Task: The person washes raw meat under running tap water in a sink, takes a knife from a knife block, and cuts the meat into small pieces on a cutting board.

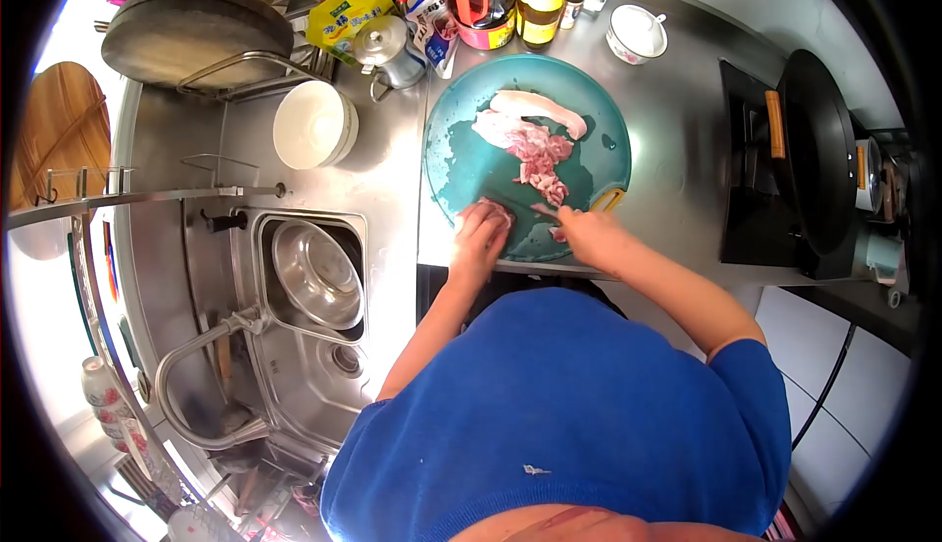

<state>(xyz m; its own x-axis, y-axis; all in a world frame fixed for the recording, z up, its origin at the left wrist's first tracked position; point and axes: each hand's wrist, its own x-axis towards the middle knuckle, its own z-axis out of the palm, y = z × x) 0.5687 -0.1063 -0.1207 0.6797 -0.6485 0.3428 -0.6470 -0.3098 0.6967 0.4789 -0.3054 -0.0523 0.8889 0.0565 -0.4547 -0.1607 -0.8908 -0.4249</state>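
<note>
A round teal cutting board (599,101) lies on the counter in front of me. My left hand (479,236) is closed over a piece of raw meat (502,210) near the board's front left edge, fingers curled on it. My right hand (593,238) is wrapped round a knife at the front right; its blade points left toward the meat and is hard to make out against the board. Cut raw meat (540,154) is heaped across the middle, and a pale strip of fatty meat (538,110) lies behind it. Small scraps rest beside my right hand.
Left of the board are a white bowl (314,125), a metal pot (391,51) and a sink holding a steel basin (316,272). Bottles (542,2) and seasoning bags (349,17) line the back. A small patterned bowl (636,34) and a black wok (816,150) stand to the right.
</note>
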